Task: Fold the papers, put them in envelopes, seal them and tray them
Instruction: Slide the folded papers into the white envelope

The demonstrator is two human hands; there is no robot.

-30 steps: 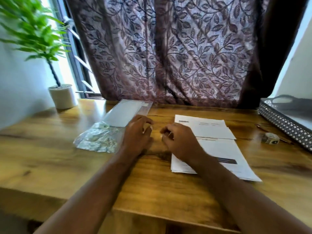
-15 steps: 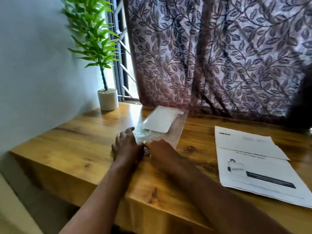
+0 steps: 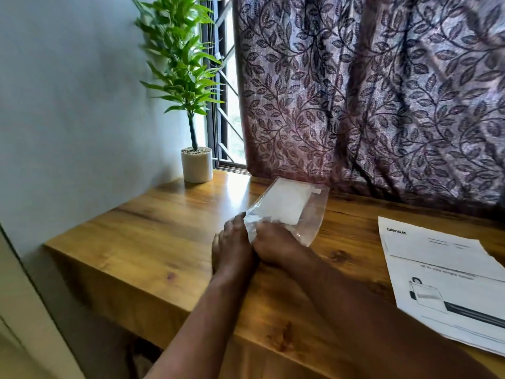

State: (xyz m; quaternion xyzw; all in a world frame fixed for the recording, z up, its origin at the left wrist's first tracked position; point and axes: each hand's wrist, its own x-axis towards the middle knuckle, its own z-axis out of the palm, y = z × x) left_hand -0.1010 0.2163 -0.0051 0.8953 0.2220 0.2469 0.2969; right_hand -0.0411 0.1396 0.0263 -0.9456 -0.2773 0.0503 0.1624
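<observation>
A clear plastic packet (image 3: 314, 214) with white envelopes (image 3: 284, 202) inside lies on the wooden table (image 3: 153, 236), near the curtain. Both my hands meet at its crumpled near end. My left hand (image 3: 232, 247) holds the left side of that end, thumb against the plastic. My right hand (image 3: 273, 244) grips the same end from the right, its fingertips hidden in the plastic folds. Printed white papers (image 3: 448, 272) lie flat at the right, apart from both hands.
A potted green plant (image 3: 196, 164) stands at the table's far left corner by the window. A leaf-patterned curtain (image 3: 369, 91) hangs along the back. The wall is on the left, and the table's left edge runs close to my left arm.
The view has swung left, so the tray and tape roll are out of sight. Both hands went from beside the papers to the packet's near end and took hold of it.
</observation>
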